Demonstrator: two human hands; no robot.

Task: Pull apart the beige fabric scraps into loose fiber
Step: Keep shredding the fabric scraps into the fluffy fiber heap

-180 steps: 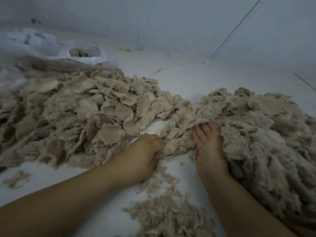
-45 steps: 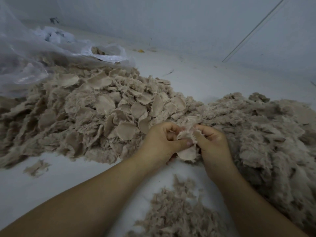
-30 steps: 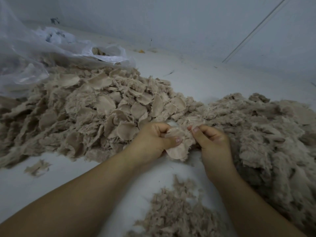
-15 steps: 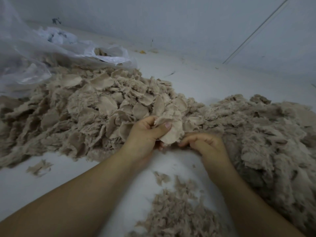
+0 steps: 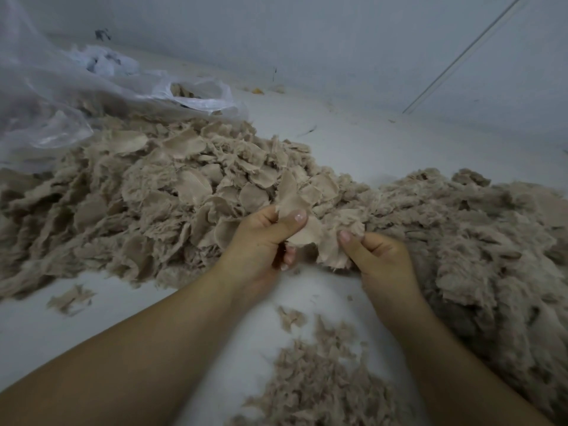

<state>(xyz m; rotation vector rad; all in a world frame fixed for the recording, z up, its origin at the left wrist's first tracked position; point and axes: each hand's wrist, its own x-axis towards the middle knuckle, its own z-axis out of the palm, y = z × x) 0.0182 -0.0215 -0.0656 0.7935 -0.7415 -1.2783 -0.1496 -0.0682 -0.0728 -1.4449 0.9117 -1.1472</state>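
Frayed beige scrap [image 5: 302, 232], pinched both sides

I count two hands: my left hand [image 5: 261, 241] and my right hand [image 5: 381, 259], each pinching one end of one beige scrap [image 5: 310, 232]. Three beige heaps: the pile of flat scraps [image 5: 153, 204] at left, the fluffy fiber mound [image 5: 476, 247] at right, the small shredded pile [image 5: 322, 385] nearest. One clear plastic bag [image 5: 61, 96] at far left. Two stray tufts [image 5: 70, 299] lie apart.
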